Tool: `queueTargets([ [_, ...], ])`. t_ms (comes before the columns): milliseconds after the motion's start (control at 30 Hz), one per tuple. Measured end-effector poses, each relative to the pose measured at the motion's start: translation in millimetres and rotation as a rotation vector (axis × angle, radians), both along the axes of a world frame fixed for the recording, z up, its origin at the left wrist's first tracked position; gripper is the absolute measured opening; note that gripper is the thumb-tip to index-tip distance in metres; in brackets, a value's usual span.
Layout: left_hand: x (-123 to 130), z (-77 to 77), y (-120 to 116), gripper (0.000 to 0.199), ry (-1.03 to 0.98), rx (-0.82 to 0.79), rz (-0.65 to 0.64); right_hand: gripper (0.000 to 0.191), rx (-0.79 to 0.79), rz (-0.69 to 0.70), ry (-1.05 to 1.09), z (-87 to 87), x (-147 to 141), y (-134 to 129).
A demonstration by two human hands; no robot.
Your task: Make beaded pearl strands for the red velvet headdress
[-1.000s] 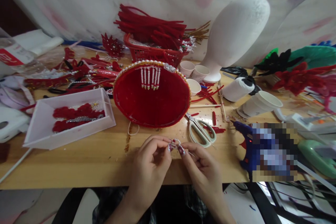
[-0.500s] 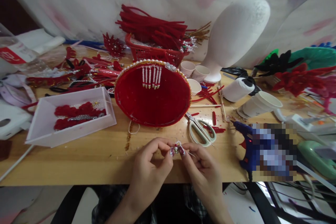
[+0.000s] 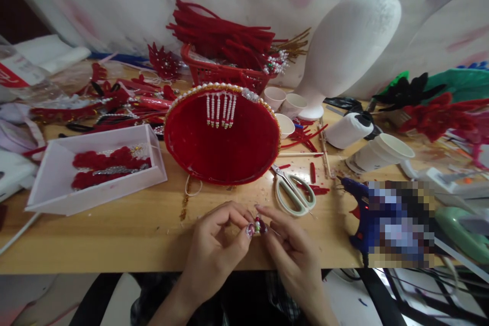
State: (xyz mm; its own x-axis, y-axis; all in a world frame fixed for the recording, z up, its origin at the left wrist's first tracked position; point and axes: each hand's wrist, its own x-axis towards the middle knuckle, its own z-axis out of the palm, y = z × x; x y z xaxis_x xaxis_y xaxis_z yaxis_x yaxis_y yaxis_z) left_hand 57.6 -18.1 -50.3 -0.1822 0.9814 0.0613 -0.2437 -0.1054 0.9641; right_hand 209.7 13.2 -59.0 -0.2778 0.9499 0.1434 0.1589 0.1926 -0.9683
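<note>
Close to the table's front edge, my left hand [image 3: 223, 239] and my right hand [image 3: 290, 244] meet fingertip to fingertip. Pinched between them is a small strand of beads [image 3: 257, 225], with white, red and greenish beads showing; the fingers cover the rest of it. Just beyond my hands stands a red headpiece [image 3: 223, 150], its hollow side facing me, edged with pearls and gold trim. Several short strings of pearl beads [image 3: 221, 110] hang inside its upper rim. Scissors [image 3: 293, 193] with pale handles lie beyond my right hand.
At left is a white box [image 3: 42, 183] holding red flower pieces. Behind stand a red basket [image 3: 229, 75] of red stems and a white foam head [image 3: 351, 46]. Paper cups [image 3: 382, 153], a thread spool [image 3: 349, 130] and a blue glue gun [image 3: 361, 214] are on the right.
My right fingers have shifted and lifted slightly around the beads, and the beads' white loop is now less visible. Both hands stay in nearly the same place.
</note>
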Motion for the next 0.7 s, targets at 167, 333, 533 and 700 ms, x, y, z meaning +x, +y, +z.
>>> queueTargets([
  [167, -1.9, 2.4, -0.5, 0.016, 0.153, 0.055, 0.014, 0.021, -0.009, 0.017, -0.016, 4.8, 2.6, 1.7],
  [333, -0.7, -3.1, -6.2, 0.015, 0.334, 0.116, 0.084, 0.02, -0.045, 0.069, -0.064, 5.1, 5.7, 0.8],
  [533, 1.9, -5.1, -9.7, 0.014, 0.408, 0.116, 0.107, 0.018, -0.182, 0.028, -0.015, 3.4, 7.3, -4.3],
  [700, 3.3, -4.7, -6.8, 0.017, 0.434, 0.1, 0.121, 0.022, -0.243, 0.12, 0.042, 3.0, 10.1, -3.4],
])
